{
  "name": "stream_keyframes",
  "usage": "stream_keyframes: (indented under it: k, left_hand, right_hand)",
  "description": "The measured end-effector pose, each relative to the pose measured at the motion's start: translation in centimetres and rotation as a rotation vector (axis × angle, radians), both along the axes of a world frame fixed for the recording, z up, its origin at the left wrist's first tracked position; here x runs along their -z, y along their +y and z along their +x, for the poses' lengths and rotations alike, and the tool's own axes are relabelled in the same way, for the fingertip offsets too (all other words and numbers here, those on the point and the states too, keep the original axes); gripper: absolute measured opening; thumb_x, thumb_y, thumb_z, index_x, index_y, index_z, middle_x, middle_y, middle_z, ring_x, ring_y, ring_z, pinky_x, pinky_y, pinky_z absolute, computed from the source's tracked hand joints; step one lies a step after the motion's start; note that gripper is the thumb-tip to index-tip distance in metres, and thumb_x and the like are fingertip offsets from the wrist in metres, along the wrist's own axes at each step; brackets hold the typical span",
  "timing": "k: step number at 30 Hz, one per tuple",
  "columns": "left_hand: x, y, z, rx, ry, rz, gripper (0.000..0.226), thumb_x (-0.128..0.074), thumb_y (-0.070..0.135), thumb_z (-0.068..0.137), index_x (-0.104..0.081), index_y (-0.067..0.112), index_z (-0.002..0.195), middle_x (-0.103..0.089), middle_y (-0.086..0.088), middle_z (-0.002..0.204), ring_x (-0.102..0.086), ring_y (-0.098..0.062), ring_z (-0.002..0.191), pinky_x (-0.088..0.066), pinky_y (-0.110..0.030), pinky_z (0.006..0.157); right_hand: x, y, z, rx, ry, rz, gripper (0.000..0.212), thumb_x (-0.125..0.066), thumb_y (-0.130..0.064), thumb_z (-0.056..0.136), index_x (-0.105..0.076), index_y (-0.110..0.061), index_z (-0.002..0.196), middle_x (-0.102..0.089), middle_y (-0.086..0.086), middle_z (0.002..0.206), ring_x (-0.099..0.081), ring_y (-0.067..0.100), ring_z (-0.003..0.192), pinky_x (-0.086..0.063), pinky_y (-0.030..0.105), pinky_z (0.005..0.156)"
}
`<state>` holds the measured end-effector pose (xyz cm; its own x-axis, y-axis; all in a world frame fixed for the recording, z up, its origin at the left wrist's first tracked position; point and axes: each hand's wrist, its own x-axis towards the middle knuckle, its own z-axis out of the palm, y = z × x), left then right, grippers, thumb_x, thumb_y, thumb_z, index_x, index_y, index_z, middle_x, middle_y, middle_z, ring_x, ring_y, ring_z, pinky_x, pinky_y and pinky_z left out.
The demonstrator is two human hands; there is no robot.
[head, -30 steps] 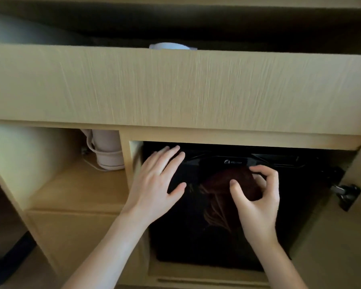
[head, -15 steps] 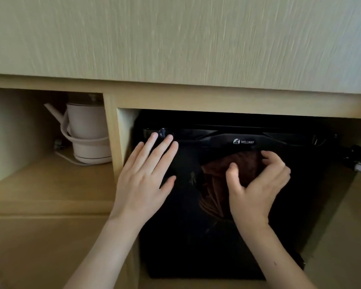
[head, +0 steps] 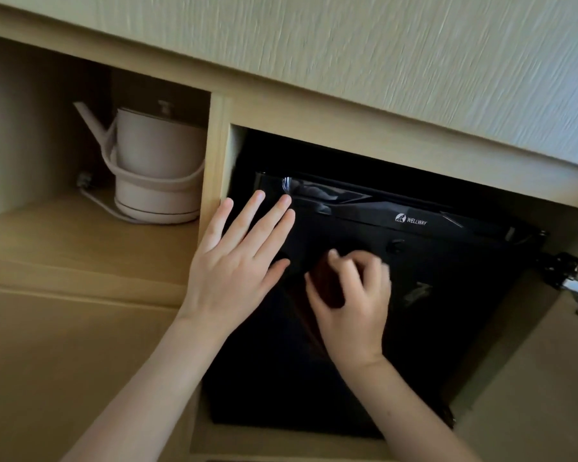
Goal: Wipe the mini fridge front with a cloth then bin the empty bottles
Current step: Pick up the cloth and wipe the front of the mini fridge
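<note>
Head view is showing the fridge sitting in the cabinet, left hand lying flat, fingers straight, on its door; right hand, gripping the cloth, is sliding leftward from under the logo, so wiping is progressing.

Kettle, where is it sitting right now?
In the head view, the pale pink kettle with a long spout stands in the left wooden cubby, just left of the glossy black mini fridge.
</note>
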<state>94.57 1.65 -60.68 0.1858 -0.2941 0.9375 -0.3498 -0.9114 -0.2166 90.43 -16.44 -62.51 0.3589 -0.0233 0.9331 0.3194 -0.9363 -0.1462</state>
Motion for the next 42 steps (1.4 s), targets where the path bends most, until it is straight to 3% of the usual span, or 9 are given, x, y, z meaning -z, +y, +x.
stream_keyframes:
  k: [3,9,11,17,25,31,35,39,42]
  left_hand:
    - [-0.4,0.6,0.0,-0.011,-0.009,0.038,0.06,-0.061,0.038,0.095,-0.044,0.016,0.148,-0.039,0.0,0.158,-0.037,-0.025,0.145,-0.006,-0.045,0.125]
    - [-1.3,2.6,0.1,0.014,0.014,0.16,0.07,-0.07,0.033,0.088,-0.041,0.015,0.15,-0.035,-0.001,0.16,-0.034,-0.024,0.146,-0.004,-0.043,0.125]
    - [-1.3,2.9,0.1,0.023,0.022,0.172,0.073,-0.07,0.032,0.088,-0.04,0.015,0.151,-0.034,0.0,0.161,-0.033,-0.023,0.147,-0.005,-0.042,0.125]
    - [-1.2,2.9,0.4,0.004,-0.008,0.18,0.07,-0.067,0.035,0.089,-0.04,0.015,0.151,-0.034,0.001,0.16,-0.034,-0.022,0.146,-0.007,-0.043,0.125]
    - [-1.1,2.8,0.4,0.026,0.032,0.159,0.073,-0.067,0.034,0.089,-0.038,0.017,0.152,-0.031,0.003,0.162,-0.031,-0.021,0.148,-0.006,-0.043,0.124]
    - [-1.3,2.9,0.2,0.025,0.044,0.17,0.071,-0.068,0.034,0.088,-0.04,0.016,0.151,-0.033,0.002,0.161,-0.034,-0.022,0.147,-0.006,-0.042,0.124]
    - [-1.4,2.7,0.0,0.038,0.05,0.152,0.071,-0.069,0.033,0.087,-0.042,0.016,0.15,-0.035,0.002,0.16,-0.036,-0.022,0.145,-0.007,-0.042,0.124]
    - [-1.5,2.7,-0.1,0.039,0.051,0.148,0.069,-0.07,0.033,0.086,-0.045,0.016,0.148,-0.037,0.001,0.159,-0.036,-0.022,0.145,-0.007,-0.042,0.124]
    - [-1.6,2.7,-0.2,0.033,0.055,0.163,0.069,-0.07,0.033,0.086,-0.045,0.016,0.148,-0.036,0.001,0.16,-0.036,-0.022,0.145,-0.007,-0.042,0.124]
  right_hand:
    - [0.7,-2.1,-0.6,-0.026,0.032,-0.088,0.033,-0.079,-0.023,0.081,-0.069,-0.004,0.107,-0.058,0.01,0.101,-0.055,0.025,0.09,-0.05,0.041,0.076]
    - [-3.4,-2.2,0.1,-0.076,-0.112,0.185,0.03,-0.082,-0.021,0.081,-0.069,-0.006,0.103,-0.049,-0.005,0.101,-0.054,0.021,0.092,-0.051,0.032,0.081]
    - [-3.4,-0.1,1.0,-0.09,-0.12,0.115,0.03,-0.081,-0.023,0.082,-0.069,-0.007,0.105,-0.052,-0.002,0.101,-0.051,0.019,0.091,-0.047,0.028,0.081]
    - [0.6,0.2,1.3,-0.155,-0.053,-0.149,0.03,-0.08,-0.023,0.084,-0.072,-0.003,0.104,-0.063,0.009,0.096,-0.055,0.022,0.084,-0.051,0.039,0.069]
    - [-5.1,-0.1,2.2,-0.139,-0.247,0.27,0.034,-0.08,-0.029,0.081,-0.07,-0.004,0.101,-0.053,0.001,0.096,-0.056,0.018,0.088,-0.052,0.031,0.078]
    - [-2.4,0.9,2.3,-0.182,-0.168,0.005,0.034,-0.085,-0.023,0.079,-0.073,0.0,0.1,-0.06,0.008,0.091,-0.053,0.018,0.084,-0.043,0.016,0.081]
    - [-3.8,-0.4,1.7,-0.195,-0.18,0.196,0.037,-0.086,-0.022,0.078,-0.071,-0.002,0.104,-0.054,0.003,0.096,-0.057,0.018,0.087,-0.054,0.032,0.076]
    - [-5.7,0.3,2.0,-0.151,-0.252,0.247,0.037,-0.082,-0.024,0.082,-0.071,-0.014,0.116,-0.043,-0.002,0.102,-0.049,0.009,0.088,-0.047,0.017,0.083]
    - [-5.3,1.1,2.8,-0.138,-0.255,0.176,0.029,-0.082,-0.026,0.082,-0.076,-0.016,0.109,-0.047,0.004,0.099,-0.049,0.014,0.088,-0.047,0.022,0.08]
